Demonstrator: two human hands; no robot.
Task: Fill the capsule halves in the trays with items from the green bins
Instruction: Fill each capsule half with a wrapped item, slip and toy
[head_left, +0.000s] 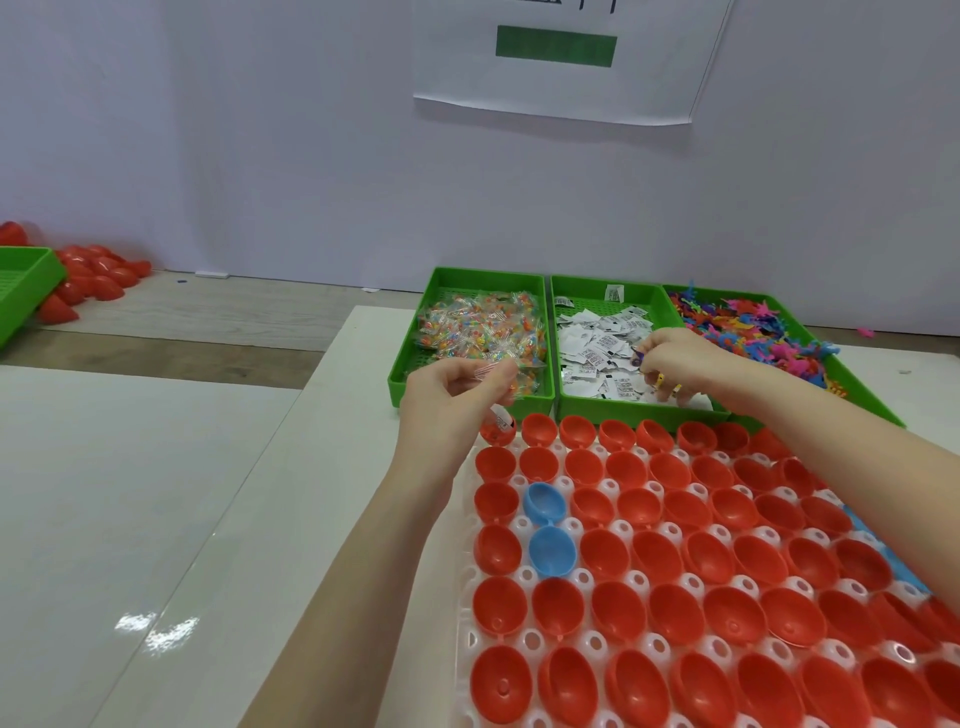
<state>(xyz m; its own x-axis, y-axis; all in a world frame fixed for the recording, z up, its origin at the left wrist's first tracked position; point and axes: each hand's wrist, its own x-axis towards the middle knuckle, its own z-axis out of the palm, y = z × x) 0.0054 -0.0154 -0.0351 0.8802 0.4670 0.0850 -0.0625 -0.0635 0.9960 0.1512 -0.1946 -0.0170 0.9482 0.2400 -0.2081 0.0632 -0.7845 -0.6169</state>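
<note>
Your left hand (457, 387) is raised at the front edge of the left green bin (415, 364), fingers curled, pinching a clear sachet (488, 370) of coloured bits between thumb and fingertips. Your right hand (675, 364) sits over the middle green bin (644, 413), the one with the white paper slips (597, 343). Its fingers are bunched around small coloured pieces; exactly what they hold is too small to tell.

The white tray (524, 574) of capsule halves lies toward 6 o'clock from both hands. Nearly all the halves show red and empty, with two blue halves (548, 527) in the second column. The corner half (497, 428) at the tray's far left appears to hold a slip already.

The relation that governs the next placement: the corner half lies just below your left hand, at about 5 o'clock from it and close. The left hand is plainly the nearer one; the right is well apart, at 2 o'clock from that cup. In my judgement the sachet should go straight down into it, a short drop. The remaining far-row cups run toward 3 o'clock and stand unfilled.
</note>
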